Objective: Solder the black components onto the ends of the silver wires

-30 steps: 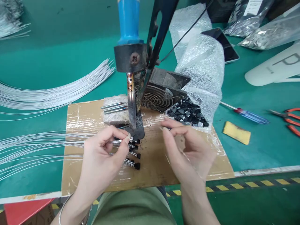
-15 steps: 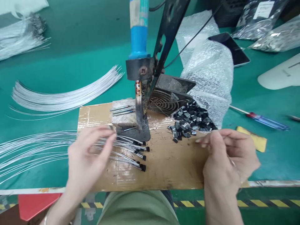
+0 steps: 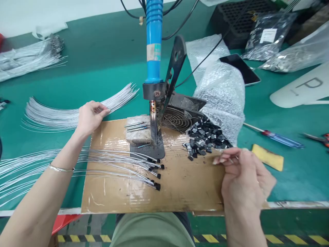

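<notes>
My left hand [image 3: 91, 116] reaches over the near edge of a fanned bundle of white wires [image 3: 56, 116], thumb and fingertips closed together on wires near its right part. My right hand [image 3: 245, 181] hovers by the right end of the cardboard sheet [image 3: 190, 185], its fingers curled into a pinch; what they hold, if anything, is too small to make out. Left of it lies a pile of small black connector housings [image 3: 205, 137]. Wires with black ends [image 3: 158, 186] rest on the cardboard. A blue hot-air gun [image 3: 154, 51] stands upright, its nozzle [image 3: 153, 127] pointing down.
Behind the nozzle sits a round-grilled fan [image 3: 177, 118]. Bubble wrap [image 3: 223, 92] lies beside the housings. To the right are a yellow sponge [image 3: 267, 157], a screwdriver [image 3: 282, 139], pliers [image 3: 317, 138] and a white jug [image 3: 303, 85]. Another wire bundle [image 3: 31, 58] lies back left.
My left hand has moved away from the black-ended wires, up and left to the white bundle. My right hand keeps its pinch in nearly the same place. The camera view has shifted.
</notes>
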`<state>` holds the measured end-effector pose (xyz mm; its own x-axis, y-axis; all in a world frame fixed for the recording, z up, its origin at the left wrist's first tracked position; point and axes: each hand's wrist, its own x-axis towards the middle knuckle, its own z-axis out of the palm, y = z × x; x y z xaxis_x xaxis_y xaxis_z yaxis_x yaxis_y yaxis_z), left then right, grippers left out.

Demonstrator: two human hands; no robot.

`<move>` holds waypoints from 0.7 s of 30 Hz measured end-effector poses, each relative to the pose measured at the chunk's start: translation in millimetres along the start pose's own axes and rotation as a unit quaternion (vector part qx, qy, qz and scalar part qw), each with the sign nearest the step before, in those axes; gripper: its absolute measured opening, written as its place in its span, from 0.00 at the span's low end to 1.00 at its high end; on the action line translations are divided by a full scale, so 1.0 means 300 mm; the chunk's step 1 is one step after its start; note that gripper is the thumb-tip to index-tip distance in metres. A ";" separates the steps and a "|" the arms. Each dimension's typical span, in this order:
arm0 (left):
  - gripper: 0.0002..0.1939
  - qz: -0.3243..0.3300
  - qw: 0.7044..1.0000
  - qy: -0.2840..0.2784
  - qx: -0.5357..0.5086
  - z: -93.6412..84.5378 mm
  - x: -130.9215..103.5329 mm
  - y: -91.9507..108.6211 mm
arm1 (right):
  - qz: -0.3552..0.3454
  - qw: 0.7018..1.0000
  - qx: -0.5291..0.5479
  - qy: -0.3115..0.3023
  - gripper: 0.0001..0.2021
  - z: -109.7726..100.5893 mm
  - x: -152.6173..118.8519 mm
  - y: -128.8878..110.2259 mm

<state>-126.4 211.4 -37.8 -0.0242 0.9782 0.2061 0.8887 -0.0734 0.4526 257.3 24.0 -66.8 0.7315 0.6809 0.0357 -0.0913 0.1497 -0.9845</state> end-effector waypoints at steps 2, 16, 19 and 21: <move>0.07 -0.007 1.000 0.016 -0.025 -0.014 -0.012 -0.005 | 0.005 1.000 -0.007 -0.002 0.15 0.000 -0.002 0.000; 0.07 -0.037 0.960 0.060 -0.269 -0.152 -0.076 0.089 | 0.006 1.000 -0.015 -0.009 0.13 0.001 -0.006 0.004; 0.06 -0.035 0.959 0.071 -0.272 -0.171 -0.098 0.113 | 0.005 1.000 -0.008 -0.007 0.13 0.000 -0.009 0.006; 0.06 -0.028 0.962 0.078 -0.262 -0.210 -0.128 0.138 | 0.001 1.000 0.008 -0.001 0.17 -0.006 -0.007 0.009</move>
<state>-117.5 158.7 27.6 -0.1699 0.9453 0.2783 0.5330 -0.1494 0.8328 256.7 21.9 -69.9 0.7297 0.6830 0.0335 -0.1036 0.1589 -0.9818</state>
